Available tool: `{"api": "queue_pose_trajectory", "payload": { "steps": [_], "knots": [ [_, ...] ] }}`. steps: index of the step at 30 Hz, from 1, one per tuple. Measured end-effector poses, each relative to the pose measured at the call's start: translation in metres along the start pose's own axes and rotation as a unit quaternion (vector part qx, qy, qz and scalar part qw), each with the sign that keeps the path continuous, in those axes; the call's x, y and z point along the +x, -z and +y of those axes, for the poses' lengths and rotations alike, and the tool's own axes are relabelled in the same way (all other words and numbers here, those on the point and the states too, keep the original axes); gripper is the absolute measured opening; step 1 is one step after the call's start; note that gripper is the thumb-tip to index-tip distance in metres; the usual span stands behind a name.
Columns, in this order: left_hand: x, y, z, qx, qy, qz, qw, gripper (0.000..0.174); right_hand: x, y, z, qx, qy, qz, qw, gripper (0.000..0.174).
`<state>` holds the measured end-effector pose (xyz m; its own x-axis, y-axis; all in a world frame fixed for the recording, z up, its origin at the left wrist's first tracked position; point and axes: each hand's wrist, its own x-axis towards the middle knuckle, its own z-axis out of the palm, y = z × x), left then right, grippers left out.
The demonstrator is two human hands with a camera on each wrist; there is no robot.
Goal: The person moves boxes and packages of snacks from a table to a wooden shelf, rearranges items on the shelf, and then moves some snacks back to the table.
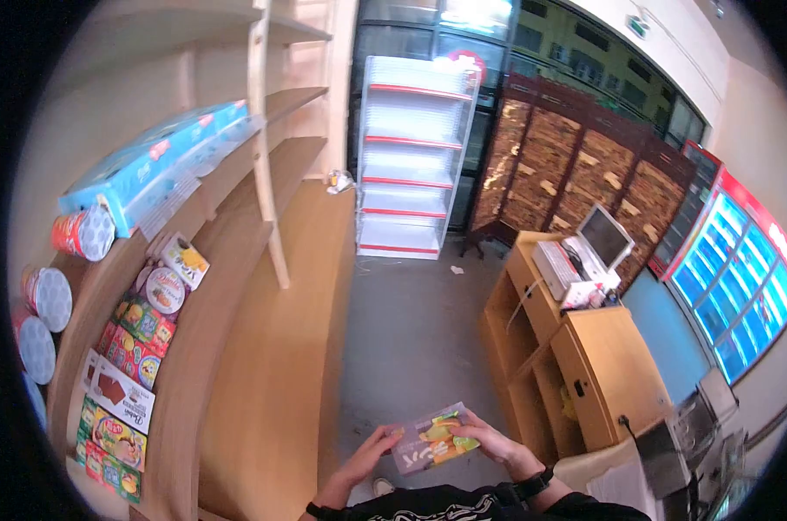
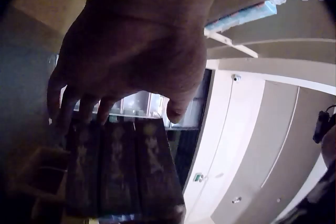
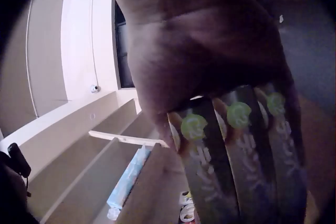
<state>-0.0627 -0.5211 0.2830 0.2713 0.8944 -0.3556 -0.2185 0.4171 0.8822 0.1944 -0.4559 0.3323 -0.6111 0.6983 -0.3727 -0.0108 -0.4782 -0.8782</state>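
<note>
Between the two hands, in front of the body, is a stack of snack boxes, purple on top with orange and green pictures. Three box ends side by side show in both wrist views. My left hand grips the stack's left end, its thumb on the near edge. At the right end, my right hand holds it with the thumb over the top face. In the left wrist view the box ends look dark, beyond the fingers. Green round marks show on the ends in the right wrist view.
Left, a wooden shelf carries packaged snacks, tubs and a blue carton. Below runs a wooden ledge. A white rack stands ahead. Right are a wooden desk, a laptop and a lit fridge.
</note>
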Motion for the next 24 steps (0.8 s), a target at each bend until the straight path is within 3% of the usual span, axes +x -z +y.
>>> {"api": "queue_pose_trajectory", "payload": {
  "steps": [5, 7, 10, 13, 17, 19, 20, 23, 24],
  "knots": [
    [-0.009, 0.051, 0.031, 0.029, 0.008, -0.018, 0.999, 0.062, 0.046, -0.021, -0.052, -0.180, -0.035, -0.168, 0.969, 0.079],
    [-0.007, 0.053, 0.037, 0.073, -0.008, -0.081, 0.994, 0.071, 0.069, -0.030, -0.059, -0.287, -0.025, -0.244, 0.926, 0.081],
    [-0.004, 0.046, 0.041, 0.159, -0.013, -0.077, 0.984, 0.080, 0.109, -0.032, -0.053, -0.291, -0.046, -0.294, 0.909, 0.082],
    [0.001, 0.046, 0.037, 0.098, 0.023, -0.041, 0.994, 0.082, 0.146, -0.035, -0.061, -0.357, -0.035, -0.332, 0.873, 0.090],
    [0.019, 0.060, 0.017, -0.017, 0.034, 0.056, 0.998, 0.080, 0.198, -0.027, -0.061, -0.343, -0.033, -0.368, 0.864, 0.092],
    [0.028, 0.067, 0.026, -0.062, 0.011, 0.137, 0.989, 0.083, 0.222, -0.024, -0.075, -0.184, -0.089, -0.336, 0.919, 0.094],
    [0.034, 0.069, 0.031, -0.061, 0.009, 0.150, 0.987, 0.083, 0.237, -0.019, -0.081, -0.175, -0.092, -0.325, 0.925, 0.093],
    [0.059, 0.077, 0.051, -0.127, -0.106, 0.264, 0.950, 0.071, 0.276, -0.004, -0.097, -0.144, -0.098, -0.325, 0.929, 0.090],
    [0.073, 0.084, 0.047, -0.182, -0.102, 0.299, 0.931, 0.068, 0.289, 0.000, -0.098, -0.142, -0.093, -0.336, 0.926, 0.090]
  ]
}}
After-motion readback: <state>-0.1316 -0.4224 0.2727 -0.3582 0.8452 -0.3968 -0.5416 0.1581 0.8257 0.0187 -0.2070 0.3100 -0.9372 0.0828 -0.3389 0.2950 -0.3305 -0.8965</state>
